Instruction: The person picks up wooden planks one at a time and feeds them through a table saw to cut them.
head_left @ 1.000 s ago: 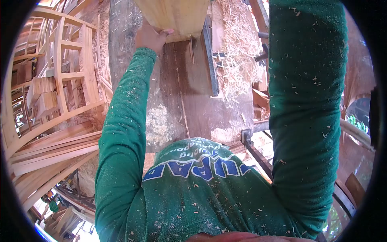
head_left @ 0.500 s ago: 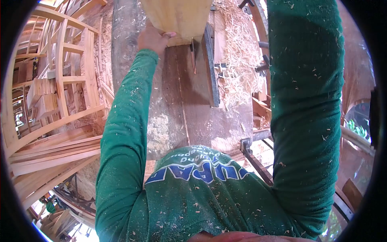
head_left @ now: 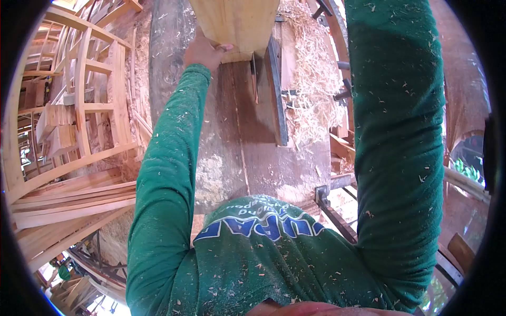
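A: Biggest first?
B: Green shirt (head_left: 263, 268), flecked with wood bits, lettering on the front. Right sleeve (head_left: 398, 131) runs off the top edge.
A: Then?
B: Brown table (head_left: 269, 168), dusty near the shirt, pale line running lengthwise. Wood frames (head_left: 80, 89) on the left, planks (head_left: 74, 208) below them.
A: And the board (head_left: 237, 26)?
B: Pale wood, top centre, over the table's far part, cut off by the top edge. Near end shows between the left hand and a dark bar (head_left: 279, 95).
A: Right of that?
B: Shavings (head_left: 311, 79), a curly heap beyond the bar.
A: Hands?
B: Left hand (head_left: 203, 51) grasps the board's lower left corner, thumb on the near face, other fingers mostly hidden. Right hand is past the top edge; can't tell its grip.
A: Smallest?
B: Thin strip (head_left: 255, 79), just below the board's near end, left of the bar. Can't tell what it is.
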A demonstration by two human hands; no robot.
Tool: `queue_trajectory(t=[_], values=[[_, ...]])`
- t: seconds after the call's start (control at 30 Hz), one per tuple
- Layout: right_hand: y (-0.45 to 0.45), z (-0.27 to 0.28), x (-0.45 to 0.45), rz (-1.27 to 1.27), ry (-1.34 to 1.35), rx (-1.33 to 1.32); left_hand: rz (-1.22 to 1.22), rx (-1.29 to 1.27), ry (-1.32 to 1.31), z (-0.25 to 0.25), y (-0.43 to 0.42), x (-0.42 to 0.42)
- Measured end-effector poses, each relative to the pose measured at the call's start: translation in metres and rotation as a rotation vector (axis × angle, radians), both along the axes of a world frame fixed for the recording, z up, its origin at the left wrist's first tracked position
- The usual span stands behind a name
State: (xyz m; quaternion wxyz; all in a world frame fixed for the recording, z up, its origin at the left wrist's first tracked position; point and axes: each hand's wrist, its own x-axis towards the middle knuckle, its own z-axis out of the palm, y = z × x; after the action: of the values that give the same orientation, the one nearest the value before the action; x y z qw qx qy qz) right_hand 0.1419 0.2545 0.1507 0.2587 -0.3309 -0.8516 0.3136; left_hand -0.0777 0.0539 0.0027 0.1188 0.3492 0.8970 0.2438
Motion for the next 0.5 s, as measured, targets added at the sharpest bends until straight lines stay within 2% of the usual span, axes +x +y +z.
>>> queue_trajectory(t=[0.2, 0.5], values=[[0.001, 0.015, -0.003, -0.016, 0.038, 0.021, -0.029, 0.06, -0.02, 0.007, -0.002, 0.001], [-0.026, 0.068, 0.018, -0.021, 0.161, 0.086, -0.012, 0.161, -0.078, 0.011, -0.012, 0.011]])
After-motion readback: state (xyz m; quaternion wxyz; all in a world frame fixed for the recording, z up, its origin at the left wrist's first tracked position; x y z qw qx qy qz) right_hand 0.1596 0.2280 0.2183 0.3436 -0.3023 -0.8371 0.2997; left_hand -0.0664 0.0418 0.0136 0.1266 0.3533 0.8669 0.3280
